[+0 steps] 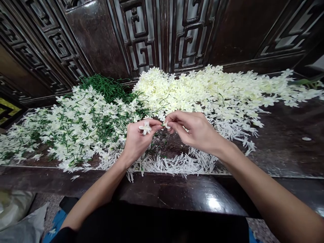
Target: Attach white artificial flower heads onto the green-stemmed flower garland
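Note:
My left hand [140, 137] is closed, with a white artificial flower [145, 128] showing between its fingers. Its thumb and fingertip meet my right hand [191, 130] over the middle of the bench. Between the fingertips of both hands is a small white flower piece [165, 125], which my right hand pinches. Left of my hands spreads a heap of white flowers on green stems [76, 125]. Behind my right hand lies a long pile of loose white blossoms [215, 87]. Thin white stamen pieces [174, 165] are scattered below my hands.
A bunch of green stems [105, 88] lies at the back, against the carved dark wood backrest [98, 37]. All this rests on a dark wooden bench [286, 141]. Pale bags [17, 212] sit on the floor at lower left.

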A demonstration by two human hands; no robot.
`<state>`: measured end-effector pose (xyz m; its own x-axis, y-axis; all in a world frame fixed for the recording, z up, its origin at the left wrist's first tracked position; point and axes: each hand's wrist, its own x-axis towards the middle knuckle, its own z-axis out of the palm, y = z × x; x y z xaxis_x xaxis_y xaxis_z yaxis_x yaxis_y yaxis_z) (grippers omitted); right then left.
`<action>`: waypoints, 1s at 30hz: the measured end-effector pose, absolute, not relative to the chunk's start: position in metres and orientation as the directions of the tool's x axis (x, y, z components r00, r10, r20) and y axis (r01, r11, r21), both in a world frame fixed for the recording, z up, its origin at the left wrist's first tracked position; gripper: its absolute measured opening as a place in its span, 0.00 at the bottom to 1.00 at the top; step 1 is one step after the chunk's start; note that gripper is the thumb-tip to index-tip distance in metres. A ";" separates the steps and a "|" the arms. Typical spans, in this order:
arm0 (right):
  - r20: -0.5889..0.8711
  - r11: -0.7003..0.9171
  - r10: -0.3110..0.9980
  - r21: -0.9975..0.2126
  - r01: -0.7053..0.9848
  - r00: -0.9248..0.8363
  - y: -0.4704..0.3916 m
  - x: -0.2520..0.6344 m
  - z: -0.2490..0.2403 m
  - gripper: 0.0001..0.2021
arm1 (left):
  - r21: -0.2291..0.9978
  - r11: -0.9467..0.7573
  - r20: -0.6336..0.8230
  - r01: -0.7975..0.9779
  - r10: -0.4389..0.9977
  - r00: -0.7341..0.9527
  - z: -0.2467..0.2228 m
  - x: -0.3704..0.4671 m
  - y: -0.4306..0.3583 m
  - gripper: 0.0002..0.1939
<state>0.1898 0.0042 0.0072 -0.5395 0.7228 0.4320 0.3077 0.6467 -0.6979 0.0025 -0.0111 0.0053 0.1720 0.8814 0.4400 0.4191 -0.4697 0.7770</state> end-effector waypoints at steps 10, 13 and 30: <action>0.479 0.694 0.698 -0.637 0.336 -0.532 0.002 0.190 0.009 0.07 | 0.637 -0.599 0.570 0.486 0.790 0.227 0.004 0.005 -0.016 0.08; 0.476 0.693 0.702 -0.628 0.355 -0.529 0.001 0.188 0.010 0.08 | 0.627 -0.614 0.585 0.479 0.777 0.230 0.003 0.005 -0.016 0.08; 0.480 0.683 0.718 -0.625 0.378 -0.504 -0.002 0.188 0.014 0.09 | 0.527 -0.671 0.625 0.522 0.722 0.296 0.000 0.003 -0.017 0.11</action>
<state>0.1877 -0.0019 0.0144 -0.5045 0.7178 0.4799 0.3778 0.6833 -0.6248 0.0028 -0.0167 0.0004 0.2962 0.7219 0.6254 0.5215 -0.6708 0.5273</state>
